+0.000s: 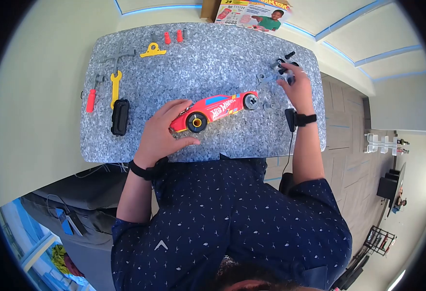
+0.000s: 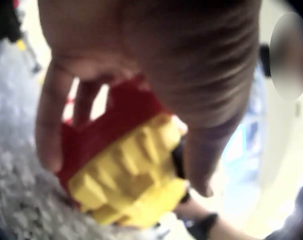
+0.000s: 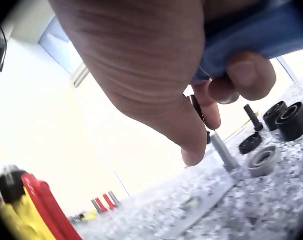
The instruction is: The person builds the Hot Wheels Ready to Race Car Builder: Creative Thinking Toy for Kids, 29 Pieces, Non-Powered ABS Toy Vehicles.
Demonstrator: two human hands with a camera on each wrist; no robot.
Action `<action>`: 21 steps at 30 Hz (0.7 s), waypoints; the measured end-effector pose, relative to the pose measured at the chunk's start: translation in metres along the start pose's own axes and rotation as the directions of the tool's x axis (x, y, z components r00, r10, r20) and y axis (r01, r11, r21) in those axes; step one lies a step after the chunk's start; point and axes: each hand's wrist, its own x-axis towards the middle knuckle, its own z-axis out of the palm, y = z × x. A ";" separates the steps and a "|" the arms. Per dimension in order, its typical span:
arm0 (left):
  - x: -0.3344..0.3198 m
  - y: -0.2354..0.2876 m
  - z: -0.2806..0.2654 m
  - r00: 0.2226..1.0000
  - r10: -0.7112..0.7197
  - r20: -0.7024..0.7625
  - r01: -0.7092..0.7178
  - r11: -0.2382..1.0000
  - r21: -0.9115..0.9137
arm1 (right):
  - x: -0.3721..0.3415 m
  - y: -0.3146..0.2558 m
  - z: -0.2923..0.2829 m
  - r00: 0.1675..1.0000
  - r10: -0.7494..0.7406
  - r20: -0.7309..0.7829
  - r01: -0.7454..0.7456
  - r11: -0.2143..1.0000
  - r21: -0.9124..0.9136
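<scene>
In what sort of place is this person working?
Some indoor room, perhaps a workroom or office; I cannot be sure which. A speckled table holds a red toy car and a yellow wrench, and grey plank-like flooring shows beyond.

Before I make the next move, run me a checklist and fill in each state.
1. Left hand on the car: ok; it grips one end.
2. Near-side wheels on the car: ok; two show on the side facing the person.
3. Far-side wheels on: cannot tell; that side is hidden.
4. Right hand free: not ok; its fingers curl against a blue piece.
5. Loose parts put away: not ok; black wheels lie on the table near the right hand.
6. Yellow wrench out of both hands: ok; it lies at the table's left.
</scene>
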 end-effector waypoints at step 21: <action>0.004 0.011 -0.006 0.984 0.174 -0.029 -0.160 0.949 0.271 | -0.067 -0.214 0.021 0.827 -0.217 0.519 -0.379 0.467 0.799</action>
